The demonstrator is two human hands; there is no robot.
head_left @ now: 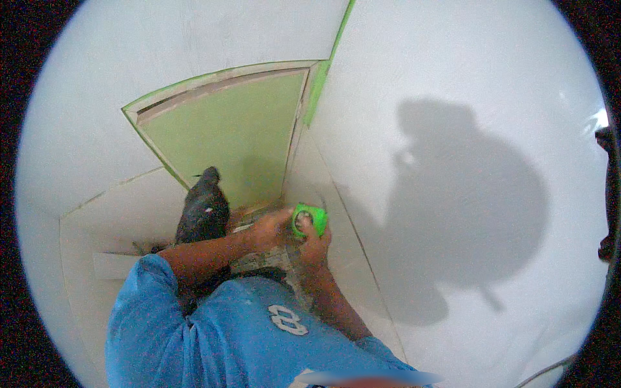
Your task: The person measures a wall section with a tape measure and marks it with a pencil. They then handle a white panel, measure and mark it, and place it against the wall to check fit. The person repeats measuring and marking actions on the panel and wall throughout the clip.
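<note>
My right hand [315, 247] is closed round a bright green, squarish case with a dark round face, which looks like a tape measure [316, 213]. Its thumb lies over the dark face. Close against the case's left side is my left hand [270, 229], fingers curled and blurred. What they pinch, if anything, is hidden. Both hands are held together in front of my body, above the lower end of a pale green panel [226, 123] with a worn, light-coloured frame.
White walls [466, 52] rise on both sides, with a green strip [318, 90] along the panel's upper right edge. My dark-clad leg [204, 210] reaches forward on the left. My shadow falls across the right wall. A dark object [605, 194] stands at the far right rim.
</note>
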